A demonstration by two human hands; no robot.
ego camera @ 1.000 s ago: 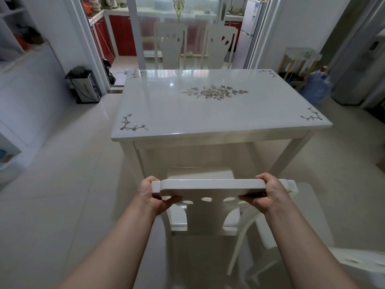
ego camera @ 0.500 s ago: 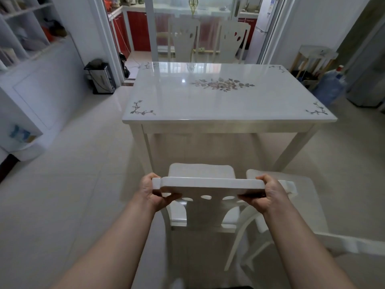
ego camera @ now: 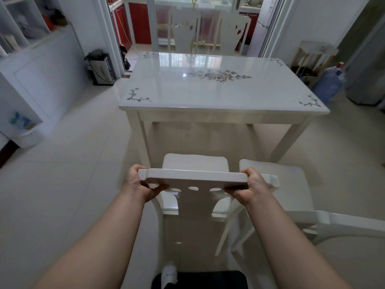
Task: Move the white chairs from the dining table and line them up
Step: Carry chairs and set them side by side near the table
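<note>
A white chair point(ego camera: 194, 178) stands in front of me, its seat clear of the white dining table point(ego camera: 220, 90) with flower patterns. My left hand point(ego camera: 138, 185) grips the left end of its top rail and my right hand point(ego camera: 253, 189) grips the right end. A second white chair point(ego camera: 291, 197) stands close on the right, its backrest reaching to the frame's right edge. Two more white chairs point(ego camera: 184, 31) point(ego camera: 235, 33) stand at the table's far side.
White shelves point(ego camera: 27, 59) line the left wall, with a small dark appliance point(ego camera: 101, 67) on the floor by the kitchen doorway. A blue water jug point(ego camera: 329, 83) and a small wooden stand point(ego camera: 314, 53) sit at the right. Pale tiled floor point(ego camera: 68, 163) lies open to the left.
The chair in my hands has come back away from the table, so the table looks farther off and the seat is fully out from under it. Both hands keep their grip.
</note>
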